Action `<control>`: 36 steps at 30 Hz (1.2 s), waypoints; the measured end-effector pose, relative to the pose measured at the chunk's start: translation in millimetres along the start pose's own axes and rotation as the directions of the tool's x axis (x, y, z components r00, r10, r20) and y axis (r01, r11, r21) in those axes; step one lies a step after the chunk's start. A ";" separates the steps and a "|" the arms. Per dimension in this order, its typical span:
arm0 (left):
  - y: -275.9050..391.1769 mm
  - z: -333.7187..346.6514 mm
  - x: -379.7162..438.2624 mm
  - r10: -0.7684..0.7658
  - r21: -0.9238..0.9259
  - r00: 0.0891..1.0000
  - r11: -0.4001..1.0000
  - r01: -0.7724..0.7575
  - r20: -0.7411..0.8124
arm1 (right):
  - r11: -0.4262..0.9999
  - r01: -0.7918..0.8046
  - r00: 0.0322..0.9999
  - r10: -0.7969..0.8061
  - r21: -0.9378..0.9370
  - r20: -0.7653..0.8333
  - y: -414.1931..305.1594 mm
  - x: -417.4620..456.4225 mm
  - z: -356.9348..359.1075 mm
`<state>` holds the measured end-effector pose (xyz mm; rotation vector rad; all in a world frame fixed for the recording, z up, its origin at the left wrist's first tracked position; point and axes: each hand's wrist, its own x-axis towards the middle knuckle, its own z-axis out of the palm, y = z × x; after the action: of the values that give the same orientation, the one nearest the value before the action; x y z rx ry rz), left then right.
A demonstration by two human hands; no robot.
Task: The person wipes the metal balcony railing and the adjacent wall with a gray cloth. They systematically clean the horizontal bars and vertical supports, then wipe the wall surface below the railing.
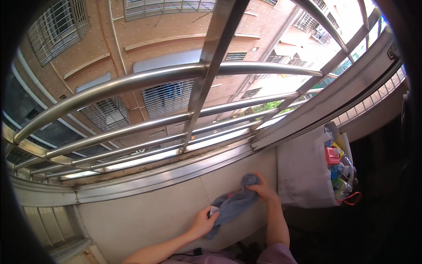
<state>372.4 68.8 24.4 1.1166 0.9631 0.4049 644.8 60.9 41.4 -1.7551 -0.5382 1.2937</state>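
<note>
A crumpled grey-blue cloth with a bit of red on it is stretched between my two hands over a pale tiled window sill. My left hand grips its lower left end, where a small whitish patch shows between thumb and fingers. Bunched cloth at the upper right end is held in my right hand. Whether the cloth's underside touches the sill is hard to tell.
Beyond the sill run a metal window track and stainless steel bars, with a building outside. On the right stands a white bag filled with empty bottles and a red container. A sliding window frame rises above it.
</note>
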 end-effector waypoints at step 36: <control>-61.0 -66.8 -52.4 -0.121 -0.175 0.957 0.982 0.076 -0.263 | 0.509 0.651 0.753 -0.529 -0.563 0.392 6.0 30.7 186.1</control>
<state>278.3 44.2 -13.8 0.8732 1.2001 0.5562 484.3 152.6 3.7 -1.7340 -1.7436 0.7593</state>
